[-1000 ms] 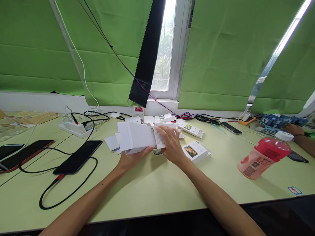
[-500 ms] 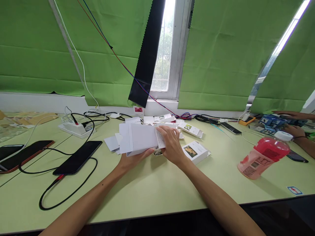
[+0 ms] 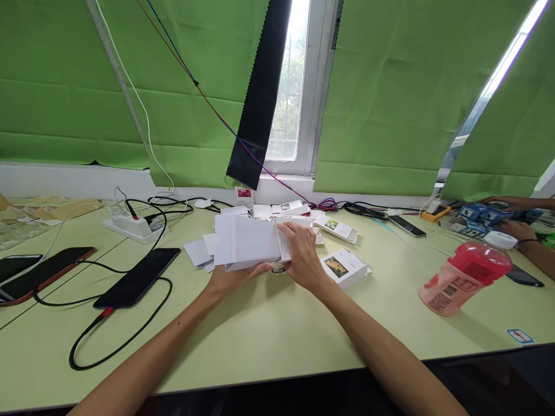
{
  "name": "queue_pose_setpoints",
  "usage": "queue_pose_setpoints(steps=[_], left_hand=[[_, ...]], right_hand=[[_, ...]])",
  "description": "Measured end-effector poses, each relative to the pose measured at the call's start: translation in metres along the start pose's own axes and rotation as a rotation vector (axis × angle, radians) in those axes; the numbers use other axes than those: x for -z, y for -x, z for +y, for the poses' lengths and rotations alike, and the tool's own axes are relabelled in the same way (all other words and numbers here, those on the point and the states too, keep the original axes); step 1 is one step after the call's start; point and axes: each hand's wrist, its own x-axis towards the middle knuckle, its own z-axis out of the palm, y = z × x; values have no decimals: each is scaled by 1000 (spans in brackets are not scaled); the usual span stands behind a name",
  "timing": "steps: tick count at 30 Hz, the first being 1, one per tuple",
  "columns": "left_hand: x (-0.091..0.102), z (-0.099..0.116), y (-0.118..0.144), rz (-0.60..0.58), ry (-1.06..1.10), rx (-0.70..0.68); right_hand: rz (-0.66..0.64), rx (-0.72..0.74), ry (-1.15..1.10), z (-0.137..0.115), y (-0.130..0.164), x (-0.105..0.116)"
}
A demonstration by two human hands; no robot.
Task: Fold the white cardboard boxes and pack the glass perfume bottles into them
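Both hands hold a flat white carton point(image 3: 247, 241) just above the middle of the pale green tabletop point(image 3: 269, 335), toward its far edge. The left hand point(image 3: 232, 278) cups it from beneath, fingers curled under the lower edge; the right hand point(image 3: 303, 257) pinches its right end, thumb on the printed flap. More white cartons point(image 3: 344, 267) lie scattered behind and to the right. A small object under the carton is too hidden to identify. Black phones point(image 3: 139, 277) on cables lie toward the left edge, a pink bottle point(image 3: 466, 277) toward the right, where another person's hands point(image 3: 518, 228) work among blue items.
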Motion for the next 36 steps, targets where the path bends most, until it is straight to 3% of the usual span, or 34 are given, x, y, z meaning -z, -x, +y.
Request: queue_pose_setpoints(steps=[17, 23, 30, 36], left_hand=[[-4, -12, -4, -122, 227, 49], [-7, -15, -4, -106, 239, 63], [-5, -9, -6, -203, 233, 50], [-4, -15, -7, -161, 193, 44]], right_hand=[[-37, -16, -7, 2, 0, 1], [-36, -10, -6, 1, 0, -1], [-15, -7, -14, -1, 1, -2], [-9, -16, -20, -3, 3, -4]])
